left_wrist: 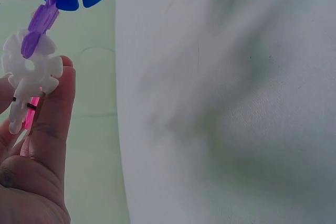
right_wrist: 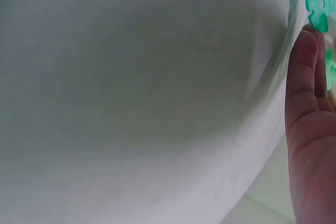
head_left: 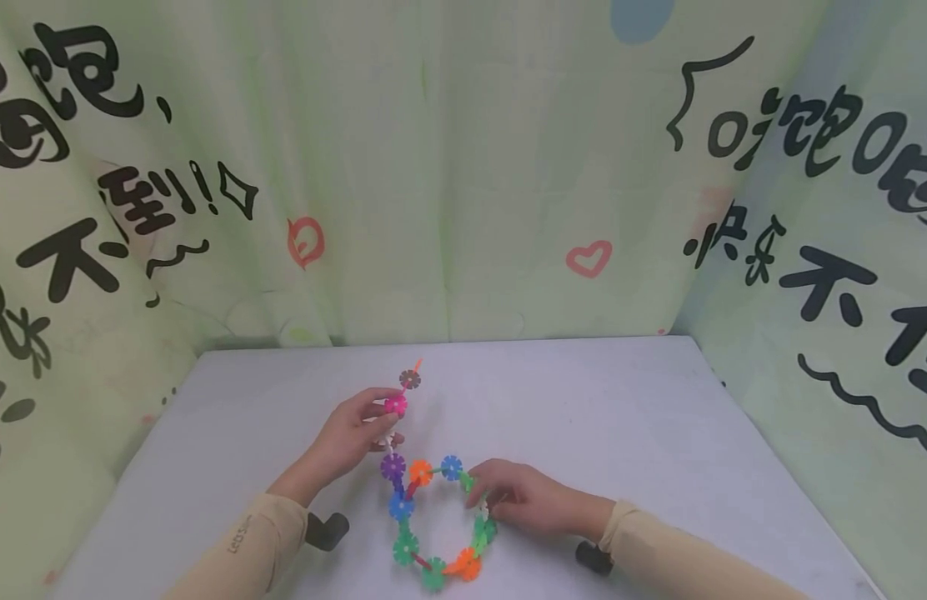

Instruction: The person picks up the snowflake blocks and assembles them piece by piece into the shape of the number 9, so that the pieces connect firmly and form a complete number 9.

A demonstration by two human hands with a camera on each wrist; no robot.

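Interlocking plastic snowflake discs are linked into a ring with a tail, held above the table. In the head view, my left hand (head_left: 347, 433) grips the tail, around a pink disc (head_left: 396, 404) and a white disc (left_wrist: 30, 62). Beyond the fingers, a brownish disc (head_left: 409, 379) and an orange one seen edge-on extend upward. A purple disc (head_left: 393, 467) joins the tail to the ring, whose discs are blue, orange and green (head_left: 406, 547). My right hand (head_left: 527, 496) pinches the ring's right side, near a whitish piece and a green disc (right_wrist: 320, 3); its fingertips are partly hidden.
Beneath the hands lies a white tabletop (head_left: 621, 417). A pale green curtain (head_left: 508, 167) with black lettering and pink hearts surrounds its back and sides. Dark bands are visible at both wrists.
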